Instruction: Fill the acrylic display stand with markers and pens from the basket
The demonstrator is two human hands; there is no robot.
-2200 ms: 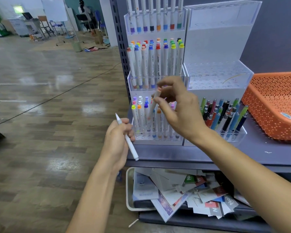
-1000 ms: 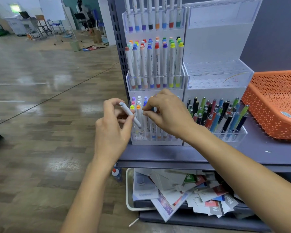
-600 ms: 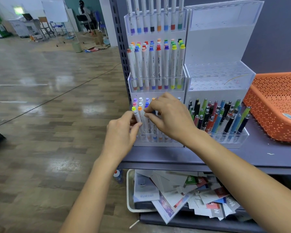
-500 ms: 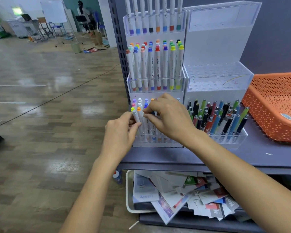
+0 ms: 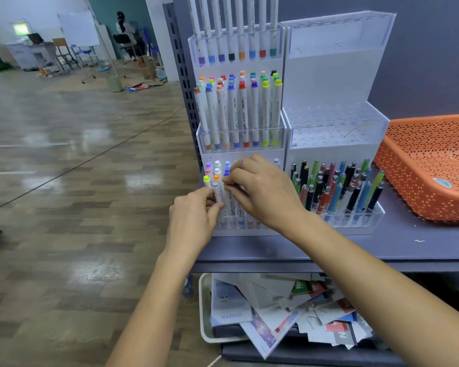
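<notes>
At the stand's (image 5: pixel 245 232) near tier, the left hand (image 5: pixel 194 218) pinches an upright grey-capped marker (image 5: pixel 217 192). Just right, the right hand's (image 5: pixel 263 193) curled fingers pinch the next marker (image 5: pixel 232 206).

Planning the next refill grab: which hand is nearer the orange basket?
Right. The right hand, pinching at the bottom-row markers, lies left of the orange basket with the pens between; the left hand grips a grey-capped marker farther left.

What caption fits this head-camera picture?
Left hand and right hand slot white markers into the lowest tier of the acrylic stand, orange basket alongside.
</notes>
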